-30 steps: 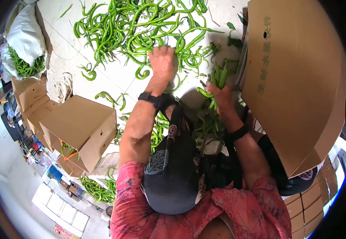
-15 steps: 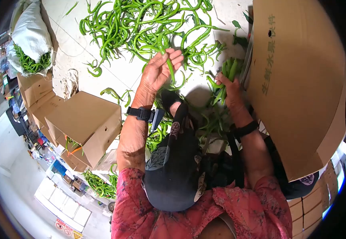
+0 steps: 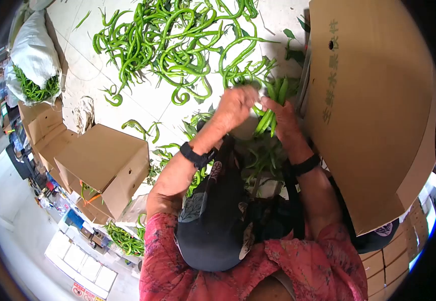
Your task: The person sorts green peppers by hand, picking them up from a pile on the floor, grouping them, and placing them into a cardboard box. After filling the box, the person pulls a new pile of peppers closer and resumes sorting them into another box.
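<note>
**Hands meet over a fistful of green peppers**

The right hand (image 3: 284, 122) is clenched around a bunch of peppers (image 3: 272, 103), slim, glossy and straight, held beside the plain brown wall of a printed cardboard box (image 3: 373, 100). The left hand (image 3: 235, 107) curls its fingers against the bunch; whether they pinch a pepper cannot be told. Beyond them, a tangled pile (image 3: 173, 35) of long, curling peppers sprawls over the pale tiled floor (image 3: 142, 100).

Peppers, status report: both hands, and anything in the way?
Right hand gripping bunch of green peppers. Left hand pressed to the same bunch, grip unclear. Cardboard box close on the right.
</note>
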`<state>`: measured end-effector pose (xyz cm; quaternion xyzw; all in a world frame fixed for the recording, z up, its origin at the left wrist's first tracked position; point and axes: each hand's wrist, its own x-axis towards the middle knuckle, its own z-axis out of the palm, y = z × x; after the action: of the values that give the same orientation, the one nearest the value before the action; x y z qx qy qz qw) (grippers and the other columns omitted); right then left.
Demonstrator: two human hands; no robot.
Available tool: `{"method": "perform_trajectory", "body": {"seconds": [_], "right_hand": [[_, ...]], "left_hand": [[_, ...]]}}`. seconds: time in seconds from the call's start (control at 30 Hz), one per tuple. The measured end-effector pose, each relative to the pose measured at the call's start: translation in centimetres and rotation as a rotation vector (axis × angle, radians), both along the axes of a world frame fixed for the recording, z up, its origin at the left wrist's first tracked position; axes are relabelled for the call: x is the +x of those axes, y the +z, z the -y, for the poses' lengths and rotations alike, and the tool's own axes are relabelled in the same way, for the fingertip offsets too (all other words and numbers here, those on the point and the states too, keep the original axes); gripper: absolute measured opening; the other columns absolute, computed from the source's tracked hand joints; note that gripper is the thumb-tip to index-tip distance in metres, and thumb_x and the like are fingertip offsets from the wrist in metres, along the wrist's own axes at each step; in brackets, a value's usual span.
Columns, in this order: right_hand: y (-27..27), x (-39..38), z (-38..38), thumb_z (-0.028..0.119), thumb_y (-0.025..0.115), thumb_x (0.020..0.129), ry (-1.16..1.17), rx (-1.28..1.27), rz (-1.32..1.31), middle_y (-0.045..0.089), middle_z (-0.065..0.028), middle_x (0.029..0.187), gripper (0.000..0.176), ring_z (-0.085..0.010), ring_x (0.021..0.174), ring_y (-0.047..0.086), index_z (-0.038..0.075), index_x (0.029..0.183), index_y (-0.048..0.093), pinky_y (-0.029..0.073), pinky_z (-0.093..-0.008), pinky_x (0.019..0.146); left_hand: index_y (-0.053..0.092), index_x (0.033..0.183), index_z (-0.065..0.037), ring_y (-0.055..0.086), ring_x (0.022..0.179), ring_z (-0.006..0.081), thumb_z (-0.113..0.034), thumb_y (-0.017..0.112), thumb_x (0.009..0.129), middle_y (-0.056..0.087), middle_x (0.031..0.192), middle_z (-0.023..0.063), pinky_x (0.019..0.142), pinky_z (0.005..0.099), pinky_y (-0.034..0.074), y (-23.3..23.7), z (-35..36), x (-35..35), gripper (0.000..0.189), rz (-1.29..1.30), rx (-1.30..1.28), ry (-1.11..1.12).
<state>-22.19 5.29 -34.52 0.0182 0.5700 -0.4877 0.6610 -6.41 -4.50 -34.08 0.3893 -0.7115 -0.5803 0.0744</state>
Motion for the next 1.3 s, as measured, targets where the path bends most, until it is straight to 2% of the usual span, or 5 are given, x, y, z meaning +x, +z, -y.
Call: {"method": "perform_trajectory", "body": {"seconds": [0.23, 0.53, 0.77, 1.03, 1.3], "right_hand": [[-0.4, 0.0, -0.7, 0.021, 0.073, 0.078, 0.081, -0.01, -0.156, 0.058, 0.0038, 0.075, 0.017, -0.0074, 0.066, 0.054, 0.01, 0.084, 0.062, 0.042, -0.0254, 0.061], [-0.6, 0.8, -0.7, 0.013, 0.073, 0.078, 0.01, 0.108, -0.161, 0.061, 0.0023, 0.076, 0.013, -0.0086, 0.068, 0.057, 0.008, 0.083, 0.063, 0.045, -0.0252, 0.062], [-1.9, 0.2, -1.3, 0.009, 0.073, 0.077, -0.017, 0.175, -0.329, 0.059, 0.002, 0.077, 0.016, -0.0108, 0.069, 0.055, 0.007, 0.089, 0.063, 0.044, -0.0273, 0.065], [0.6, 1.2, -0.2, 0.008, 0.072, 0.078, 0.094, 0.04, -0.342, 0.057, 0.0012, 0.085, 0.029, -0.0117, 0.074, 0.055, 0.007, 0.103, 0.058, 0.046, -0.0288, 0.074], [0.6, 0.2, 0.4, 0.008, 0.074, 0.077, 0.038, 0.055, -0.396, 0.058, 0.0007, 0.087, 0.028, -0.0128, 0.078, 0.056, 0.006, 0.101, 0.06, 0.046, -0.0293, 0.073]], "left_hand": [[0.059, 0.106, -0.005, 0.055, 0.091, 0.0355, -0.014, 0.073, 0.073, 0.059, 0.093, 0.0167, 0.08, 0.0459, 0.045, -6.3, 7.8, -2.7, 0.036, 0.45, -0.797, 0.204], [0.062, 0.097, -0.006, 0.061, 0.09, 0.0377, -0.014, 0.07, 0.076, 0.063, 0.096, 0.018, 0.076, 0.0469, 0.052, -7.4, 5.0, -4.7, 0.024, 0.472, -0.366, 0.238], [0.065, 0.105, -0.003, 0.061, 0.094, 0.0303, -0.005, 0.065, 0.081, 0.063, 0.093, 0.0153, 0.084, 0.0362, 0.047, -3.4, 2.5, 2.4, 0.024, -0.185, -0.09, 0.399], [0.068, 0.102, -0.002, 0.065, 0.08, 0.0383, -0.025, 0.079, 0.076, 0.066, 0.084, 0.0209, 0.072, 0.042, 0.053, -5.1, 0.9, 8.5, 0.036, 0.602, -0.24, 0.384], [0.064, 0.101, 0.0, 0.062, 0.082, 0.0312, -0.012, 0.062, 0.075, 0.062, 0.091, 0.0181, 0.078, 0.038, 0.052, 1.1, 4.7, 5.1, 0.028, 0.179, -0.118, 0.406]]}}
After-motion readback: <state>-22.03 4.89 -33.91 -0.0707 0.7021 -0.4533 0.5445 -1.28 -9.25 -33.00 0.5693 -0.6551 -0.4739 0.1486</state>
